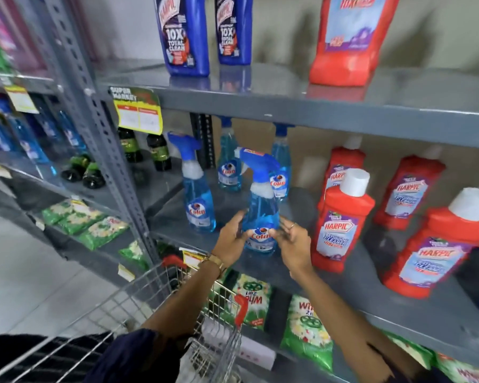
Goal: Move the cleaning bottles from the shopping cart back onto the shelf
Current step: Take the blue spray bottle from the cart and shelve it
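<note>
While both arms reach over the wire shopping cart, a blue Colin spray bottle stands upright near the front edge of the grey shelf, between the two hands. Left hand cups the bottle's left side; right hand sits at its right, thumb on the label, fingers spread. Motion blur hides how firmly either grips. Another Colin bottle stands left of it, red Harpic bottles right.
</note>
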Demonstrator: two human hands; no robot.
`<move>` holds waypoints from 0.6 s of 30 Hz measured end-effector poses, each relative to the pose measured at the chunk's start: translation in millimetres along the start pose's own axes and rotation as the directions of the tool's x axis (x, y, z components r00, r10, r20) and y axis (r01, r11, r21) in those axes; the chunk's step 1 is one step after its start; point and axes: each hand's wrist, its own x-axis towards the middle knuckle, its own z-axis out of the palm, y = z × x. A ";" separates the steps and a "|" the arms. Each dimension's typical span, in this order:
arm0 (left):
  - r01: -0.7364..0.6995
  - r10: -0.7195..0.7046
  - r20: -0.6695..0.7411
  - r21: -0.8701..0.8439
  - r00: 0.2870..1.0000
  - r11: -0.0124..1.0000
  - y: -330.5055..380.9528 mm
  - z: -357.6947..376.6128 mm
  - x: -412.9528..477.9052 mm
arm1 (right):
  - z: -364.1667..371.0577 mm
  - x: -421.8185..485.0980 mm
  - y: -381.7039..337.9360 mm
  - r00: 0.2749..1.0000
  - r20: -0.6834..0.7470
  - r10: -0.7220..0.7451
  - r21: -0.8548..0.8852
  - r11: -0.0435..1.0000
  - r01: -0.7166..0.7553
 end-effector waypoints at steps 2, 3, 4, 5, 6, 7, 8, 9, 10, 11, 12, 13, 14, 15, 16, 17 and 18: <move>-0.006 0.006 0.002 0.006 1.000 1.000 -1.6 3.8 9.5 | -0.3 6.4 7.3 0.999 -0.039 -0.008 -0.028 1.000 0.007; -0.010 0.010 -0.004 0.014 1.000 1.000 -2.5 5.8 13.2 | -0.4 10.6 10.1 0.998 -0.061 -0.007 -0.044 0.999 0.005; -0.017 0.018 -0.011 0.016 1.000 1.000 -3.9 7.8 15.5 | -0.3 15.0 12.7 0.997 -0.071 -0.006 -0.052 0.999 0.003; -0.021 0.022 -0.014 0.017 1.000 1.000 -4.2 8.8 16.9 | -0.5 19.8 18.2 0.997 -0.078 0.001 -0.063 0.998 -0.006; -0.023 0.023 -0.011 0.010 1.000 1.000 -6.0 9.6 19.5 | -0.4 24.0 23.6 0.996 -0.084 0.012 -0.071 0.997 -0.018; -0.021 0.021 -0.006 0.000 1.000 1.000 -6.0 9.5 21.6 | 0.2 27.5 27.5 0.995 -0.092 0.022 -0.094 0.995 -0.031; -0.016 0.016 0.003 -0.010 1.000 1.000 -6.6 9.6 23.0 | 0.7 29.7 31.3 0.995 -0.092 0.035 -0.126 0.991 -0.047; -0.018 0.018 0.012 -0.018 1.000 1.000 -7.0 8.9 22.7 | 2.2 28.9 30.0 0.996 -0.084 0.040 -0.154 0.987 -0.053; -0.021 0.022 0.018 -0.031 1.000 0.999 -8.8 8.1 20.9 | 3.7 25.0 28.2 0.996 -0.073 0.049 -0.172 0.983 -0.061; -0.027 0.028 0.021 -0.055 0.999 0.998 -11.4 8.9 18.3 | 3.7 16.0 23.2 0.996 -0.076 0.054 -0.183 0.981 -0.067; -0.025 0.026 0.005 -0.092 1.000 0.995 -16.6 11.6 14.3 | 2.1 2.5 21.2 0.994 -0.095 0.058 -0.184 0.980 -0.075; -0.011 0.006 -0.034 -0.132 0.999 0.991 -23.0 15.9 7.3 | -1.5 -16.4 19.4 0.988 -0.142 0.058 -0.167 0.983 -0.082; 0.008 -0.024 -0.103 -0.152 0.994 0.988 -28.0 22.0 -0.5 | -7.2 -37.7 20.1 0.977 -0.210 0.042 -0.138 0.988 -0.072; 0.026 -0.052 -0.188 -0.138 0.981 0.990 -30.2 30.4 -7.9 | -16.1 -59.3 21.0 0.956 -0.293 0.027 -0.112 0.992 -0.062; 0.038 -0.063 -0.272 -0.093 0.960 0.995 -30.0 39.3 -13.2 | -26.4 -77.5 18.9 0.923 -0.385 0.012 -0.090 0.995 -0.050; 0.051 -0.061 -0.330 -0.039 0.942 0.998 -28.2 48.0 -16.8 | -39.1 -90.1 17.8 0.875 -0.485 -0.011 -0.094 0.995 -0.040; 0.067 -0.059 -0.361 0.009 0.931 0.998 -25.2 56.7 -17.9 | -55.5 -96.4 19.7 0.805 -0.590 -0.064 -0.115 0.993 -0.005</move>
